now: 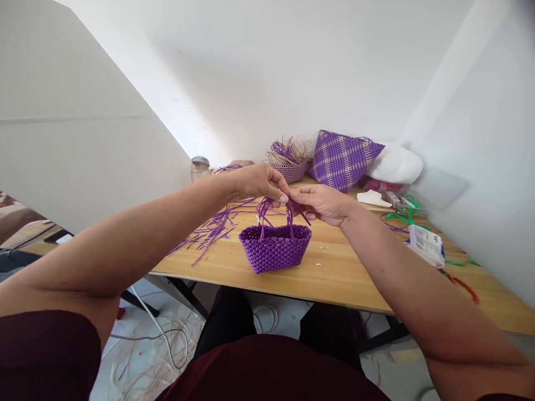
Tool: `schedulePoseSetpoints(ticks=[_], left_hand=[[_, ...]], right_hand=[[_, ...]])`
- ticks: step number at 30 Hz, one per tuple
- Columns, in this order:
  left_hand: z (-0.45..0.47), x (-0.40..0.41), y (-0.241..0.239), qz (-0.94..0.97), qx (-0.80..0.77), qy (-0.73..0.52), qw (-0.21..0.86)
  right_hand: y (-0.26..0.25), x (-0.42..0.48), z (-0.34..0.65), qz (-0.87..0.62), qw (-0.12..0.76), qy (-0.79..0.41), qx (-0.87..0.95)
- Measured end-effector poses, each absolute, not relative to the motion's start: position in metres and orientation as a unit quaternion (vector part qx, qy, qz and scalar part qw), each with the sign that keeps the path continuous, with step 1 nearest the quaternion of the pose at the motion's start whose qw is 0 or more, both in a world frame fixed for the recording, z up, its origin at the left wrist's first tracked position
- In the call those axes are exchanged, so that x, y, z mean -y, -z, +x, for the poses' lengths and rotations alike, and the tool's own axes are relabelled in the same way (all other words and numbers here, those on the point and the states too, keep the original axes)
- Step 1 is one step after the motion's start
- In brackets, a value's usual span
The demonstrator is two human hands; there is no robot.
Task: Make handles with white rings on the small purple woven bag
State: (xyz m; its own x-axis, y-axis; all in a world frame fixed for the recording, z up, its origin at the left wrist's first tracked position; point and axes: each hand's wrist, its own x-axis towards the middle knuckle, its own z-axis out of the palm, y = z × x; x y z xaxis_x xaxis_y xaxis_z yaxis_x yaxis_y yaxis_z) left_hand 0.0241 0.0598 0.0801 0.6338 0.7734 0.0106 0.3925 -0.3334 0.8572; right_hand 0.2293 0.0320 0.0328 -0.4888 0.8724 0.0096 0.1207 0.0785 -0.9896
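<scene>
A small woven purple basket (273,250) stands near the front edge of the wooden table, in the middle of the head view. Purple strips (264,210) rise from its rim into a handle. My left hand (267,182) pinches these strips above the basket with thumb and forefinger. Close against it, my right hand (320,201) has its fingers closed on the strips too, and loose ends hang below. The fingertips of both hands nearly meet. Exactly how the strips cross between them is hidden by the fingers.
Loose purple strips (213,229) lie left of the basket. Behind are a glass jar (200,169), a round basket of strips (290,167) and a purple checked woven bag (345,159). At right sit a clear plastic box (426,245), green strips (412,205) and a red-handled tool (466,288).
</scene>
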Motion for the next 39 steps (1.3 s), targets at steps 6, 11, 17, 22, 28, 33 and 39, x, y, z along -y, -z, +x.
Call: schedulePoseSetpoints(ticks=[6,11,17,22,28,33,39], left_hand=[[0.024,-0.061,-0.077,0.799,-0.345,-0.207,0.447],[0.027,-0.058,-0.079,0.802,-0.369,-0.198,0.427],[0.027,-0.059,-0.079,0.823,-0.355,-0.177,0.407],[0.027,-0.062,-0.085,0.863,-0.336,-0.101,0.362],[0.031,-0.062,-0.093,0.901,-0.335,-0.049,0.273],[0.03,-0.063,-0.093,0.895,-0.335,-0.085,0.283],[0.025,-0.064,-0.082,0.827,-0.357,-0.167,0.401]], right_hand=[[-0.034,-0.028,0.233,-0.403,0.322,-0.505,0.692],[-0.039,-0.024,0.236,-0.418,0.288,-0.493,0.707],[-0.031,-0.028,0.235,-0.383,0.262,-0.568,0.679],[-0.021,-0.031,0.232,-0.339,0.27,-0.624,0.651],[-0.017,-0.028,0.227,-0.334,0.254,-0.669,0.614],[-0.01,-0.031,0.222,-0.338,0.28,-0.682,0.585],[-0.001,-0.03,0.221,-0.325,0.29,-0.679,0.591]])
